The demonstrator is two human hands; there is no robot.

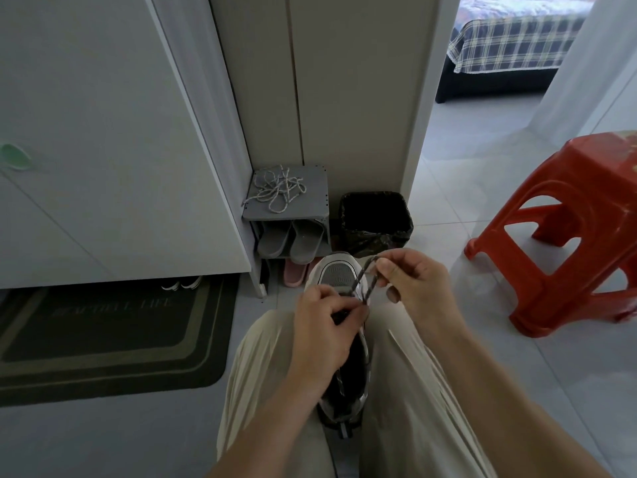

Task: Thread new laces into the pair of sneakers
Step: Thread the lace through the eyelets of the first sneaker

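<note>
Between my knees [269, 357] sits the sneaker [336, 274], my left hand [320, 332] gripping its upper, my right hand [417, 288] pinching the soft, limp lace [361, 277], which I judge best held near its tip.

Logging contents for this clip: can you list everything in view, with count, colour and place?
sneaker: one, grey-white, between the knees
dark lace: one, dark grey, rising from sneaker
shoe rack: one, grey, against wall
pale laces: tangled heap, whitish, atop rack
slippers: two, grey, inside rack
bin: one, black, right of rack
stool: one, red, far right
doormat: one, dark, left
hands: two; left hand and right hand pinch the dark lace
</note>
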